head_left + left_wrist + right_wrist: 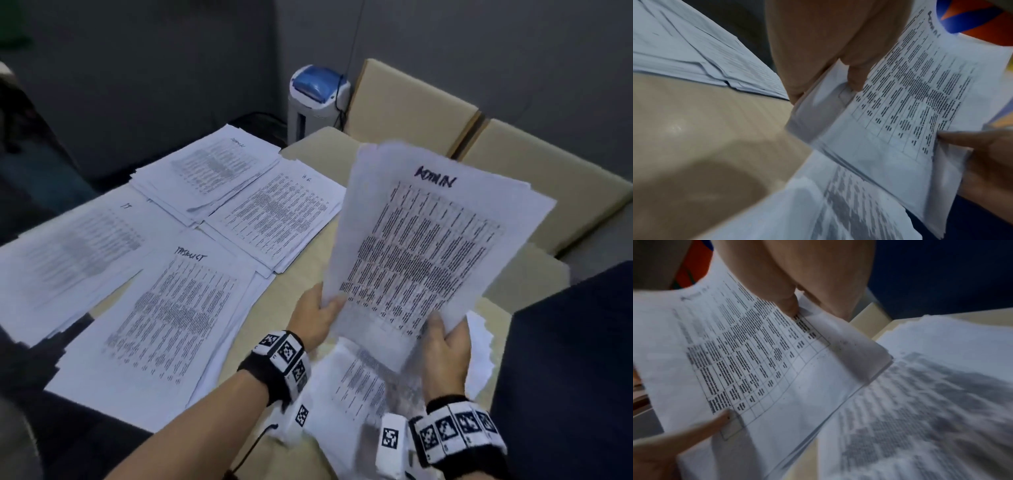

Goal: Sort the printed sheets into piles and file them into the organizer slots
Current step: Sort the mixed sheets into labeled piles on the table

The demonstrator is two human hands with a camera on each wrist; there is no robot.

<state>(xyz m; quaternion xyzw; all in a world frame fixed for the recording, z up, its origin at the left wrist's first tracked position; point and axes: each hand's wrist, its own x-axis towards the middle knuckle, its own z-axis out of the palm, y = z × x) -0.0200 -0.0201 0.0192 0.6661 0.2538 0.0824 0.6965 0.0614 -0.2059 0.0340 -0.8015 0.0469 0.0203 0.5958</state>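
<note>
Above the beige table (308, 260), both hands' fingers (334, 306) pinch a sheaf (424, 246) (handwritten "ADMIN").

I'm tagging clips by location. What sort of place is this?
Probably an office. Piles of printed sheets with handwritten labels lie on a beige desk, a paper shredder stands behind it, and both hands hold a stack headed ADMIN.

We cannot read the printed rows on the held sheets (421, 253); only the handwritten heading shows. The fingers of both hands lie hidden behind that stack. The loose sheets (931, 402) under it are smeared with blur in every view. The far pile (209, 168) carries a heading too small to read.
</note>
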